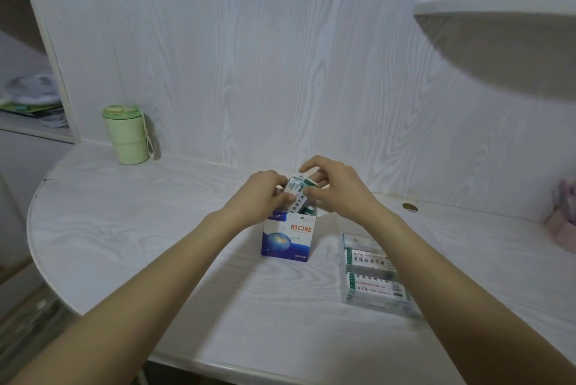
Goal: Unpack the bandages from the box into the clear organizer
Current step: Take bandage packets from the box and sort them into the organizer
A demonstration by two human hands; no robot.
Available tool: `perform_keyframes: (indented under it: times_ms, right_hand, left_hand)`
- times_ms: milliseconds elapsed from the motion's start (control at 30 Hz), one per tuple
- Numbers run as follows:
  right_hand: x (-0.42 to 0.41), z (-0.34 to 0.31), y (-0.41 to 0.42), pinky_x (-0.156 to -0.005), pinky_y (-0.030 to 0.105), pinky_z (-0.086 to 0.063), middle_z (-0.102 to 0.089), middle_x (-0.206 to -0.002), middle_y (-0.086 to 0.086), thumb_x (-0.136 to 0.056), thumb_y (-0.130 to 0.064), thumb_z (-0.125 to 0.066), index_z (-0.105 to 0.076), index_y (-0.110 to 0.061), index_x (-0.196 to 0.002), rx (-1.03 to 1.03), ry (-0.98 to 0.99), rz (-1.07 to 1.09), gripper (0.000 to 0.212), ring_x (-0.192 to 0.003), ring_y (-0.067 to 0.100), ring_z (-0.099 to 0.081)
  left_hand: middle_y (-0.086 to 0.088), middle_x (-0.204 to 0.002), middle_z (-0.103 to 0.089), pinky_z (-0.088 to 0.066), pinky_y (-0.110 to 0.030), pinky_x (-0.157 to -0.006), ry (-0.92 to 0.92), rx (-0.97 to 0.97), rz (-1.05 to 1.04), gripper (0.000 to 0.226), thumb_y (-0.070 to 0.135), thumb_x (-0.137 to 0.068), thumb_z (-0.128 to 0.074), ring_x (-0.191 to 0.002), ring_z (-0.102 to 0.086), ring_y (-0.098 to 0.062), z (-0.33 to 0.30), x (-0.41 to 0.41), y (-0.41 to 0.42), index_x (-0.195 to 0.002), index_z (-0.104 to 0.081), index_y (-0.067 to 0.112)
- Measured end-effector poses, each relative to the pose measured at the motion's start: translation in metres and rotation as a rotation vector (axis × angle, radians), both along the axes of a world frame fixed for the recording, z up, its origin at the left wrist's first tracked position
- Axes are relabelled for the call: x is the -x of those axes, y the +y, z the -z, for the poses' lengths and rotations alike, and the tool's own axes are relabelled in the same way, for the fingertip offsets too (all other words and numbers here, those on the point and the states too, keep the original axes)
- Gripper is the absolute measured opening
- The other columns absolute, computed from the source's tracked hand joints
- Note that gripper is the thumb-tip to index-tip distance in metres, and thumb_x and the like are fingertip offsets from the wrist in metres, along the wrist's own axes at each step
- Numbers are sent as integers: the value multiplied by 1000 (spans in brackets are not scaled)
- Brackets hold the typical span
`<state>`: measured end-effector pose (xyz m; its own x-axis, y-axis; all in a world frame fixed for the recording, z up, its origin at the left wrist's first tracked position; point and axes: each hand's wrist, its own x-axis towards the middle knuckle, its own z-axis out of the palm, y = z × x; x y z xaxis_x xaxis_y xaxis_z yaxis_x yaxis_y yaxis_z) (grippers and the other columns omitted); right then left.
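Both hands [299, 194] pinching papery bandages [296, 189], above glossy cardboard box [288, 239], clear organizer [374, 275] nearby

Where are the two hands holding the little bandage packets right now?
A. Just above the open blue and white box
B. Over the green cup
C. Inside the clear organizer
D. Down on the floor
A: both hands, left hand and right hand, grip a bundle of white and green bandage packets directly above the open blue and white cardboard box.
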<state>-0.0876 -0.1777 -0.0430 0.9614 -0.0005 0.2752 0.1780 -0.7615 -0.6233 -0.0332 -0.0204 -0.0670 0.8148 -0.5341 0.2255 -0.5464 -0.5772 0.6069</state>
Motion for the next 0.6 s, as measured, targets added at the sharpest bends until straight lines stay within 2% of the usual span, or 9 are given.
perform_keyframes:
  times_ms: [100,167,233,300,367,467,533,600]
  right_hand:
    - [-3,-1,3,-52,5,-39,-64,-83,-4,-81,-13,-71,-65,-17,-98,132,-29,0,18,-70,4,-56]
    - [-5,-3,3,-55,7,-37,-67,-85,-1,-82,-12,-70,-68,-16,-94,152,-71,2,13,-67,0,-53]
    - [-5,-7,1,-59,6,-38,-66,-84,-2,-82,-10,-69,-69,-15,-94,136,-100,0,13,-67,-2,-51]
    - [-4,-13,-2,-62,4,-40,-67,-83,-2,-82,-9,-69,-70,-14,-94,91,-118,1,13,-70,0,-55]
    - [-2,-17,-5,-64,7,-44,-69,-85,-1,-83,-8,-68,-69,-16,-90,20,-134,-4,11,-76,7,-61]
    - [0,-17,-11,-72,22,-53,-71,-89,-1,-84,-8,-67,-66,-22,-85,-68,-148,-7,14,-86,15,-67]
    - [0,-15,-14,-76,34,-55,-72,-89,1,-84,-7,-68,-67,-23,-85,-114,-159,4,16,-87,21,-67]
    - [3,-15,-17,-80,39,-56,-72,-90,3,-83,-5,-68,-68,-23,-86,-198,-163,3,19,-87,23,-67]
  left_hand:
    - [-8,-105,-64,-52,-41,-79,-50,2,3,26,27,-91,-60,-90,-63,-22,-2,3,-2,-106,-68,8]
    - [-7,-109,-63,-51,-37,-80,-80,13,-1,26,26,-92,-58,-93,-61,-21,-5,4,-3,-108,-65,8]
    - [-3,-116,-61,-51,-32,-79,-36,66,37,27,25,-90,-61,-95,-62,-19,-8,3,-3,-114,-57,13]
    - [4,-120,-57,-51,-26,-76,43,71,83,46,28,-84,-69,-98,-60,-16,-11,1,-3,-124,-47,18]
    - [5,-115,-57,-49,-20,-69,75,25,100,58,33,-80,-73,-96,-59,-14,-13,-1,-5,-128,-43,21]
    - [0,-103,-64,-46,-20,-64,86,14,137,40,35,-82,-70,-88,-61,-17,-15,-6,-11,-115,-53,21]
    - [-4,-99,-66,-47,-27,-69,81,16,149,26,31,-86,-66,-86,-61,-21,-18,-7,-14,-108,-60,18]
    - [-5,-99,-68,-48,-33,-76,68,13,147,22,26,-89,-63,-89,-62,-22,-22,-8,-17,-108,-63,17]
